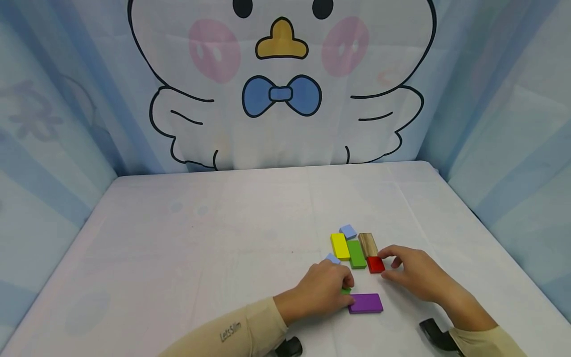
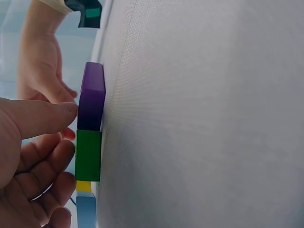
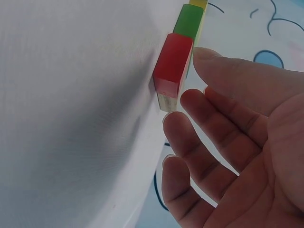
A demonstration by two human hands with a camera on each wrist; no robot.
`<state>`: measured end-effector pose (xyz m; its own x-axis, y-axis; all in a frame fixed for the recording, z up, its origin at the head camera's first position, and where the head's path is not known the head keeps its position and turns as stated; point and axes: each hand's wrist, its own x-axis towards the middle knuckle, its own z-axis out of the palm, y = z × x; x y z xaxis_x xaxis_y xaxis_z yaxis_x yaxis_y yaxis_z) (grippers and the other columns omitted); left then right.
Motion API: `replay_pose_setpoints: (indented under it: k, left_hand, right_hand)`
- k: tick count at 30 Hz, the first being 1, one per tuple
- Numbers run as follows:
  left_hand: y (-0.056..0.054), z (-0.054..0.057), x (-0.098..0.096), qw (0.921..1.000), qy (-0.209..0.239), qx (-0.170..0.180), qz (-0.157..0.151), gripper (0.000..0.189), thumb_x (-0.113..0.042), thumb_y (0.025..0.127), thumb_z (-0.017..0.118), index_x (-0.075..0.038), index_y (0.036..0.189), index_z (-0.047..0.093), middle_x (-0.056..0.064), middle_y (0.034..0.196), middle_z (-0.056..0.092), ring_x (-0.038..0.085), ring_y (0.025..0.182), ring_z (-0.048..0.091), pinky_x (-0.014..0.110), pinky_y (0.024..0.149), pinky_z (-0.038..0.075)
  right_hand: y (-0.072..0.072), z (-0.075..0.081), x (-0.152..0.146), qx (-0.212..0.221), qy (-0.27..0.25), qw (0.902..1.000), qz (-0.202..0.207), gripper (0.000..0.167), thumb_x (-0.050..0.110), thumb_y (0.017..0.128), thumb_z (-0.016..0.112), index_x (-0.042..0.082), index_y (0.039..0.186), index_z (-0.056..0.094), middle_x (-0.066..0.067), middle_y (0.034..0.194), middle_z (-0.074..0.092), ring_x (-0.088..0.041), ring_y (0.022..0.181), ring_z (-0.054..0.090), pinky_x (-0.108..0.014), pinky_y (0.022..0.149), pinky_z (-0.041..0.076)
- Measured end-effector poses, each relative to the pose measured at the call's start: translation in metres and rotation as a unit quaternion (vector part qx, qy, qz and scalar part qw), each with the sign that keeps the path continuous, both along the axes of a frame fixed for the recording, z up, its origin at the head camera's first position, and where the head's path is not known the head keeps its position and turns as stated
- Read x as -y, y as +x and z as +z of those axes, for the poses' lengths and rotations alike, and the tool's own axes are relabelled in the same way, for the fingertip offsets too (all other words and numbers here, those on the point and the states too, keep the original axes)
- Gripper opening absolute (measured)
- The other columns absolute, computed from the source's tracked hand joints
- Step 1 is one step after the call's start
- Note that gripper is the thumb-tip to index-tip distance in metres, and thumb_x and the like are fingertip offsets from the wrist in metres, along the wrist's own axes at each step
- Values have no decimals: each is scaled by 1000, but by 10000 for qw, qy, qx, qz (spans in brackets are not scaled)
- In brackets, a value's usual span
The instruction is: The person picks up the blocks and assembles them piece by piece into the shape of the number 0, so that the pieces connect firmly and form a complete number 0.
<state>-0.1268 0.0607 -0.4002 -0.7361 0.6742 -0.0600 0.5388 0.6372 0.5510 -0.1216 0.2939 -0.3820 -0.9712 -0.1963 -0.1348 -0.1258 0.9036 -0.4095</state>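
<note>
Left sleeve [image 1: 232, 329]: beige, lettered, at the bottom edge; black wrist device [image 1: 290, 346] beside it.
Right sleeve [image 1: 488, 342]: beige, low on the right; black curved piece [image 1: 437, 336] at the cuff.
Purple block [image 1: 366, 303]: flat on the surface [image 1: 200, 238], right of centre, nearest of the blocks.
Left hand [image 1: 323, 287]: thumb at the purple block's left end, fingers loosely bent, well parted from the thumb; grip not tight.
Partly hidden green block [image 2: 89, 156]: touching the purple block, beside the left fingers.
Right hand [image 1: 412, 272]: relaxed, thumb and fingers parted around the red block's right side; contact with it cannot be told.
Red block [image 1: 376, 265]: at the near end of the wood-grain block [image 1: 368, 244], touching it.
Larger green block [image 1: 356, 254]: between wood-grain and yellow block [image 1: 340, 246], long sides together.
Blue pieces: one [image 1: 332, 258] just beyond the left hand, partly covered; another [image 1: 348, 231] at the cluster's far end, set askew.
Backdrop [image 1: 223, 134]: pale cloth, cartoon figure with blue bow tie.
</note>
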Motion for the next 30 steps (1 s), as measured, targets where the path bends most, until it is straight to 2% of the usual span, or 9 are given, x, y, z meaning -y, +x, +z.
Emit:
replay_pose_setpoints:
  k: [30]
  left_hand:
    - [0,0,-2,9999,-106,-89,52,20,-31,83,84,-19,94,73,-16,77,59,4,78,46,21,69,39]
  right_hand:
    - [-3,-5,-2,-25,-15,10000,-51,34,13,85,79,9,116,67,-3,105,67,-20,86,57,-38,74,52]
